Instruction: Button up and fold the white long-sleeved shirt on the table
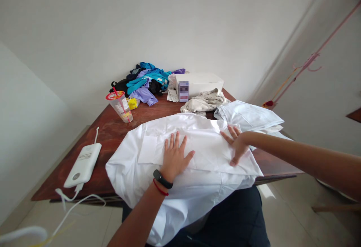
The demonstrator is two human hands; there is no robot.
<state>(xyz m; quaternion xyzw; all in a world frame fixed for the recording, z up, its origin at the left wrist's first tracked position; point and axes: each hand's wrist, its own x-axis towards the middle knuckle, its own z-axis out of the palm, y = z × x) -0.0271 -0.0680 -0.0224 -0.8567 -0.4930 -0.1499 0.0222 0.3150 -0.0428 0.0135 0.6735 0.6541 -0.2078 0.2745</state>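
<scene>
A white garment (197, 186) is spread over the near edge of the brown wooden table (118, 130) and hangs onto my lap. My left hand (175, 156) lies flat on its folded middle, fingers spread and open; a black band and a red string circle that wrist. My right hand (236, 145) presses flat on the garment's right side, fingers stretched out, holding nothing.
Another white garment (248, 115) and a crumpled beige cloth (204, 102) lie behind. A white box (203, 81) and a pile of coloured clothes (146, 81) sit at the far edge. A plastic cup with a straw (122, 105) and a white power bank with cable (83, 164) are left.
</scene>
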